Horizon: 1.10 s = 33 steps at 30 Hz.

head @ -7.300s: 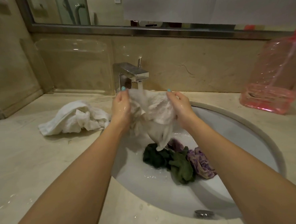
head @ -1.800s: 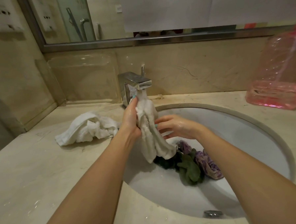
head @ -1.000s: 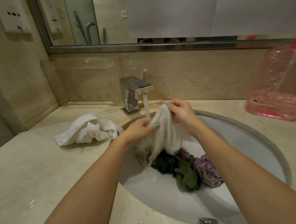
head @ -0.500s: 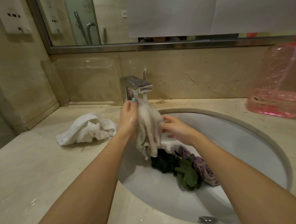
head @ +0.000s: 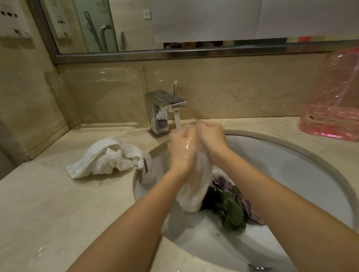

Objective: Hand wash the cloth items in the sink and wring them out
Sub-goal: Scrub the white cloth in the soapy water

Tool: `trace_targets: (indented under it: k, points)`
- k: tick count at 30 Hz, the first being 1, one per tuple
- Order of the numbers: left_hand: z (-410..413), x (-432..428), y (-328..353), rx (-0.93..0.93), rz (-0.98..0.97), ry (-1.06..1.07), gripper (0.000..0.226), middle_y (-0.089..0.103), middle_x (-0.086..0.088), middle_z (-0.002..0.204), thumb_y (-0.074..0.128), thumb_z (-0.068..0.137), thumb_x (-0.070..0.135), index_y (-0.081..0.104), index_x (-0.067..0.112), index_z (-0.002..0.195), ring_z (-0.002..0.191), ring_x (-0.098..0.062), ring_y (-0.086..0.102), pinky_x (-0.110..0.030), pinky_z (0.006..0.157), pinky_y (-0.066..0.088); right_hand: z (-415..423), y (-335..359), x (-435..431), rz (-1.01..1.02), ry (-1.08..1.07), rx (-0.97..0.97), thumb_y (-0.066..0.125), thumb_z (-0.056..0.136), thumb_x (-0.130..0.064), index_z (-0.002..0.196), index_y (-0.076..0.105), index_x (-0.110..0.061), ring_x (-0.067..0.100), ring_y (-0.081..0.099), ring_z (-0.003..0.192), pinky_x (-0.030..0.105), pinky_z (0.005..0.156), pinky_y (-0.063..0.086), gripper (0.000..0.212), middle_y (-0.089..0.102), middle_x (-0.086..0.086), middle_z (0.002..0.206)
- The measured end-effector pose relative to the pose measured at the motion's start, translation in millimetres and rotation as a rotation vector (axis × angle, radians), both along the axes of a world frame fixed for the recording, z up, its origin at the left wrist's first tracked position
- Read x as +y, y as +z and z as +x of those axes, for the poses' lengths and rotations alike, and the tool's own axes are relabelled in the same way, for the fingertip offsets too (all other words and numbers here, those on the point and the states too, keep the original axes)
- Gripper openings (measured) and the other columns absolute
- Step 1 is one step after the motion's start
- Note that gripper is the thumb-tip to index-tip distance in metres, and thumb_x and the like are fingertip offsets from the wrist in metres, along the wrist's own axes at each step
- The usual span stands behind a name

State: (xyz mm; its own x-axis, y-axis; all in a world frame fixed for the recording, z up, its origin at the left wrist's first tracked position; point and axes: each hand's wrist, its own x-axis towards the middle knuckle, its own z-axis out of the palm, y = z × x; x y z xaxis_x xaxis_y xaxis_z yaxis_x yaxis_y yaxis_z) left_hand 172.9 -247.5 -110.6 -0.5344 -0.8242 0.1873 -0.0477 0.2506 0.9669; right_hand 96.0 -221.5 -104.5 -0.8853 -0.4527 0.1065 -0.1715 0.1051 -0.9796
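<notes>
A beige marble countertop (head: pixel 53 204) fills a warmly lit bathroom, with wet patches shining near its front edge. Matching stone lines the back wall (head: pixel 244 86) and the left wall (head: pixel 10 92), where a white socket plate (head: pixel 10 17) is mounted. A steel-framed mirror (head: pixel 126 20) hangs above, much of it covered by white sheets (head: pixel 209 13). Its uncovered left part reflects a glass door with a metal handle (head: pixel 103 35). A clear plastic tray (head: pixel 103 94) leans in the corner, and a pink plastic jug (head: pixel 339 98) stands at far right.
</notes>
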Motion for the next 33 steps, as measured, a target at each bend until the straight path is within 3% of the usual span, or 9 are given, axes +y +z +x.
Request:
trace_targets:
  k: [4, 8, 12, 14, 19, 24, 27, 31, 33]
  points:
    - [-2, 15, 8, -0.032, -0.041, -0.092, 0.036, 0.052, -0.002, 0.062, 0.045, 0.096, 0.018, 0.051, 0.018, 0.060, 0.063, -0.017, 0.050, -0.030, 0.061, 0.043, -6, -6, 11, -0.058, 0.073, -0.230, 0.049, 0.089, -0.010, 0.054, 0.053, -0.016, 0.019, 0.045, 0.057, 0.026, 0.056, 0.038, 0.036, 0.048, -0.003, 0.049]
    - [1, -19, 8, 0.014, 0.011, 0.102, 0.037, 0.046, -0.002, 0.059, 0.044, 0.095, 0.019, 0.045, 0.016, 0.059, 0.062, -0.021, 0.042, -0.033, 0.060, 0.034, 19, 0, 9, -0.082, 0.161, -0.062, 0.048, 0.091, -0.009, 0.058, 0.044, -0.018, 0.010, 0.036, 0.051, 0.017, 0.043, 0.029, 0.034, 0.040, -0.003, 0.052]
    - [2, -46, -3, -0.045, 0.137, 0.131, 0.027, 0.070, -0.014, 0.090, 0.045, 0.097, 0.023, 0.070, 0.012, 0.094, 0.087, -0.031, 0.065, -0.038, 0.082, 0.054, 39, -2, 0, -0.051, 0.300, 0.174, 0.051, 0.088, -0.004, 0.043, 0.035, -0.024, 0.005, 0.031, 0.046, 0.021, 0.048, 0.027, 0.052, 0.032, -0.012, 0.043]
    - [2, -34, -2, -0.013, 0.158, 0.059, 0.031, 0.063, -0.009, 0.075, 0.044, 0.098, 0.023, 0.065, 0.014, 0.077, 0.070, -0.025, 0.057, -0.030, 0.065, 0.046, 27, 0, 1, -0.044, 0.215, 0.140, 0.049, 0.092, -0.006, 0.049, 0.041, -0.021, 0.011, 0.036, 0.053, 0.024, 0.052, 0.031, 0.045, 0.039, -0.007, 0.048]
    - [-1, 1, 7, 0.070, 0.110, -0.197, 0.044, 0.047, 0.009, 0.052, 0.045, 0.101, 0.020, 0.046, 0.020, 0.057, 0.055, -0.008, 0.046, -0.025, 0.060, 0.040, -21, -12, 12, 0.098, 0.088, 0.000, 0.047, 0.097, -0.022, 0.073, 0.059, -0.011, 0.019, 0.055, 0.071, 0.029, 0.062, 0.042, 0.029, 0.059, 0.006, 0.066]
    - [-2, -20, 10, 0.134, 0.202, -0.122, 0.030, 0.063, -0.004, 0.092, 0.043, 0.103, 0.038, 0.057, 0.013, 0.095, 0.088, -0.016, 0.061, -0.032, 0.084, 0.052, -17, -5, 29, 0.159, 0.592, -0.350, 0.037, 0.089, -0.072, 0.111, 0.068, -0.017, 0.019, 0.070, 0.097, 0.033, 0.087, 0.054, 0.067, 0.075, 0.004, 0.100]
    - [-2, -41, -2, 0.086, 0.275, -0.089, 0.048, 0.063, -0.012, 0.117, 0.050, 0.097, 0.049, 0.050, 0.008, 0.120, 0.108, -0.024, 0.062, -0.042, 0.100, 0.049, -17, -3, 35, 0.182, 0.704, -0.311, 0.056, 0.094, -0.047, 0.114, 0.066, -0.009, 0.023, 0.070, 0.099, 0.033, 0.086, 0.055, 0.044, 0.073, 0.011, 0.106]
    - [0, -47, -12, -0.028, 0.337, -0.208, 0.077, 0.062, -0.011, 0.126, 0.055, 0.086, 0.065, 0.043, 0.006, 0.135, 0.111, -0.027, 0.063, -0.032, 0.085, 0.054, -27, -7, 33, 0.001, 0.508, -0.304, 0.068, 0.090, -0.024, 0.108, 0.062, -0.009, 0.024, 0.071, 0.088, 0.031, 0.072, 0.055, 0.024, 0.072, 0.013, 0.099]
    - [3, -54, -20, -0.091, 0.355, -0.298, 0.092, 0.068, -0.007, 0.121, 0.059, 0.073, 0.077, 0.050, 0.010, 0.135, 0.109, -0.027, 0.065, -0.037, 0.090, 0.055, -30, -7, 34, -0.141, 0.423, -0.301, 0.065, 0.091, -0.016, 0.096, 0.059, -0.010, 0.020, 0.070, 0.077, 0.027, 0.063, 0.054, 0.010, 0.070, 0.011, 0.089]
